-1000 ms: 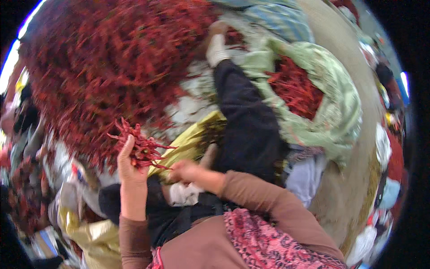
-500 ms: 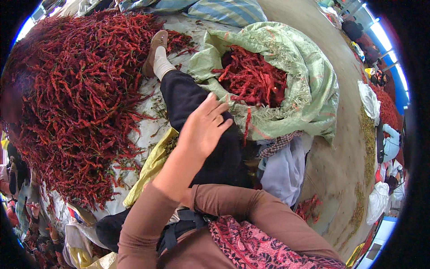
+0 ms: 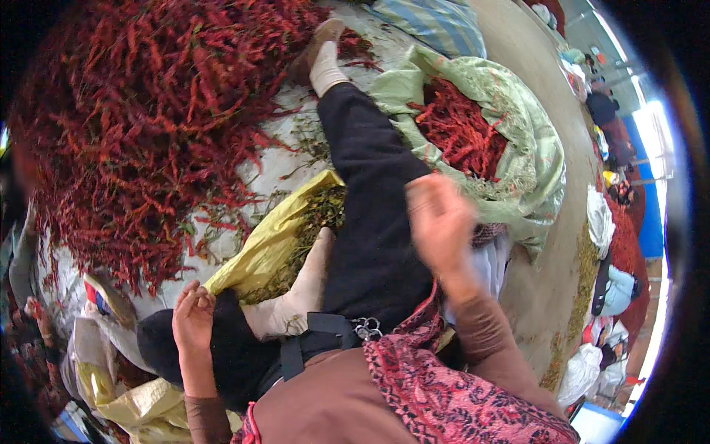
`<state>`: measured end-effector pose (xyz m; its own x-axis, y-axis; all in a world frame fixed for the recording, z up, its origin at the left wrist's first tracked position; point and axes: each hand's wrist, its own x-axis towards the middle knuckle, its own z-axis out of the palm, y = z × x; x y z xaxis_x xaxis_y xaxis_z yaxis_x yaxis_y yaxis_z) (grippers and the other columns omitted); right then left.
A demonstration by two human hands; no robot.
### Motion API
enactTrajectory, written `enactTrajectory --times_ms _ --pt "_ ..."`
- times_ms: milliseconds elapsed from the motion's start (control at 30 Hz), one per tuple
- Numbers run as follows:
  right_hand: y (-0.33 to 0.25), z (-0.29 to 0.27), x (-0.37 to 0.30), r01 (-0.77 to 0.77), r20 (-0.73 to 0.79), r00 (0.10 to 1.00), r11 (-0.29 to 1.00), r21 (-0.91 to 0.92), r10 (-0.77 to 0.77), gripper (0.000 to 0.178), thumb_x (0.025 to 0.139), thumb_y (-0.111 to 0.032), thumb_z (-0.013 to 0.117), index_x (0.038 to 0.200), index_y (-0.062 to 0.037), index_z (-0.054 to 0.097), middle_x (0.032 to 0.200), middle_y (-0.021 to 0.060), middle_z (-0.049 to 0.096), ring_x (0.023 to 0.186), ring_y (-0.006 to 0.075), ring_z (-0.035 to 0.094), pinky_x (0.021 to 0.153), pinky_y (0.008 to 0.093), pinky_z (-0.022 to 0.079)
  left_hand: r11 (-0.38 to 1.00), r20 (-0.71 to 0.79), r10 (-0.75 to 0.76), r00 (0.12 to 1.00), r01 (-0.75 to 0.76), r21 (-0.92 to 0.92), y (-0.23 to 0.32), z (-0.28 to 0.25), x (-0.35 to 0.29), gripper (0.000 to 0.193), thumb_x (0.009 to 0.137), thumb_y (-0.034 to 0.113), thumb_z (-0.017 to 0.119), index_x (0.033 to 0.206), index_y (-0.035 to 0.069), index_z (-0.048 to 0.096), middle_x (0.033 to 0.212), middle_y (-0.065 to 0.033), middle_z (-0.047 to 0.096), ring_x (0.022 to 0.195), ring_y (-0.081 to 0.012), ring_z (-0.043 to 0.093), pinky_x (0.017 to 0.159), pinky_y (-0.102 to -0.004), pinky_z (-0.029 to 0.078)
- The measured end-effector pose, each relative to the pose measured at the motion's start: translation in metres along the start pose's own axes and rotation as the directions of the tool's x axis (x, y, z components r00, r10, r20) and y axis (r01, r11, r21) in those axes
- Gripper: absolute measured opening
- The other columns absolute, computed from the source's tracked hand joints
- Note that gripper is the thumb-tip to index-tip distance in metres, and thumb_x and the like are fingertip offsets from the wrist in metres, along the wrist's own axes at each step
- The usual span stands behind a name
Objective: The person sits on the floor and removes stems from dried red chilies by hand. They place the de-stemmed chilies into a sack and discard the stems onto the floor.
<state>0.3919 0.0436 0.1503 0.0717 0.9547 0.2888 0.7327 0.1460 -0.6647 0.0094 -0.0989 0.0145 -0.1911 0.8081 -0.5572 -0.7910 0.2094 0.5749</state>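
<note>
My left hand [image 3: 194, 318] is beside the rim of a yellow sack [image 3: 270, 240], its fingers curled in. Whether anything is between those fingers is hidden. My right hand [image 3: 442, 226] is smeared by motion over my dark trouser leg, just short of an upright green woven sack [image 3: 536, 140]. Red dried chili peppers [image 3: 462, 129] fill that sack's open mouth. A large heap of dried chili peppers with stems [image 3: 159, 126] spreads at the far left. Dry greenish stems [image 3: 329, 211] lie in the yellow sack, between my outstretched leg and my bent one.
A white ground sheet [image 3: 274, 163] lies under the heap. Behind is a blue-striped sack [image 3: 436, 22]. White bags [image 3: 580, 370] and another red chili heap [image 3: 625, 229] line the right side, with people among them. Pale sacks [image 3: 144, 407] lie at my lower left.
My left hand has swung left and down from near the green sack to beside the yellow sack. My right hand, hidden behind the left wrist before, has come out toward the green sack.
</note>
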Motion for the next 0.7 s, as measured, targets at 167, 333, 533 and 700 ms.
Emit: enactTrajectory --times_ms 167,333,533,700 --pt "0.163 -0.033 0.011 0.012 0.114 0.993 0.926 -0.378 0.034 0.021 0.087 -0.015 0.051 0.098 -0.0009 0.061 0.091 0.0149 0.063 0.087 0.0262 0.06 0.077 0.0376 0.046 0.999 -0.12 0.05 0.991 -0.051 -0.003 -0.018 0.012 0.021 0.025 0.083 0.006 0.057 0.106 -0.003 0.056 0.088 -0.0105 0.06 0.077 -0.0193 0.057 0.078 -0.0351 0.05" --pt "0.211 -0.026 0.021 -0.422 0.114 0.904 0.904 0.068 0.413 0.031 0.092 -0.022 0.047 0.099 0.0032 0.062 0.094 0.0095 0.064 0.082 0.0201 0.06 0.075 0.0316 0.046 0.986 -0.149 0.087 0.985 -0.065 0.151 -0.015 0.016 0.026 0.019 0.081 0.0 0.058 0.099 -0.005 0.059 0.083 -0.0103 0.063 0.072 -0.0198 0.061 0.069 -0.0305 0.05" --pt "0.213 -0.091 0.074 -0.084 -0.15 0.987 0.972 -0.218 0.052 0.021 0.09 -0.022 0.058 0.091 -0.0023 0.063 0.083 0.003 0.062 0.068 0.0123 0.057 0.066 0.0273 0.047 0.649 -0.151 0.307 0.94 -0.09 0.756 -0.01 0.003 0.054 0.019 0.079 0.007 0.064 0.093 -0.006 0.064 0.079 -0.0105 0.064 0.07 -0.0187 0.061 0.065 -0.0303 0.05" --pt "0.262 -0.19 0.173 0.252 0.022 0.855 0.377 -0.891 -0.518 0.022 0.087 -0.017 0.059 0.1 -0.0005 0.063 0.085 0.0048 0.062 0.063 0.0133 0.055 0.061 0.0268 0.046 0.093 0.154 0.613 0.775 -0.265 0.96 -0.021 0.037 0.112 0.027 0.072 0.012 0.071 0.095 0.0 0.066 0.079 -0.0159 0.064 0.071 -0.0275 0.062 0.07 -0.0356 0.05"
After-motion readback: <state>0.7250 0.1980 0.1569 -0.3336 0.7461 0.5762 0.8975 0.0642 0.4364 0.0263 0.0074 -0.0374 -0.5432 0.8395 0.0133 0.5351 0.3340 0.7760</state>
